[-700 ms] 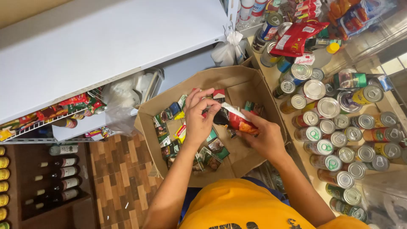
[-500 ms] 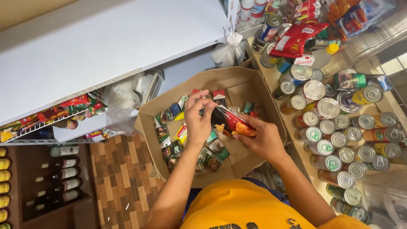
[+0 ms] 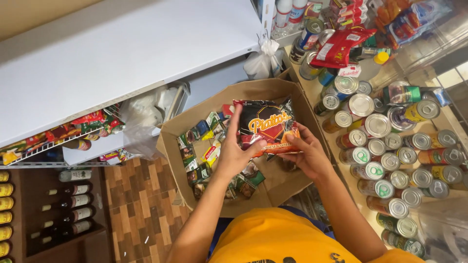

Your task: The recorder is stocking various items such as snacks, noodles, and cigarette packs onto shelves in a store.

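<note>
the person's head is out of view; only an orange shirt (image 3: 287, 243) and both forearms show at the bottom edge. the lower part of the snack bag (image 3: 267, 125) is covered by fingers, and the small packets (image 3: 200, 146) in the cardboard box (image 3: 292, 182) are too small and jumbled to tell apart. the right end of the desk (image 3: 363, 204) is cut off by the frame, and clear plastic blurs the bottom right corner.

the left hand (image 3: 233, 153) grasps the bag's left edge, fingers stretched up along that side and thumb across the front. the right hand (image 3: 307, 155) clasps the bag's lower right corner, fingers curled behind and thumb on the front. the dark and orange bag is held face up between both hands, just above the open box, near its right wall.

the box sits between a white shelf (image 3: 122, 53) on the left and the desk on the right, its flaps spread open. rows of upright tin cans (image 3: 390, 146) crowd the desk just beside the box's right wall, leaving little bare surface there. a red packet (image 3: 341, 46) lies on cans beyond the box. a knotted white plastic bag (image 3: 263, 61) hangs near the box's far edge. to the left, wood-patterned floor (image 3: 139, 204) lies open beside a dark rack of bottles (image 3: 73, 207).
</note>
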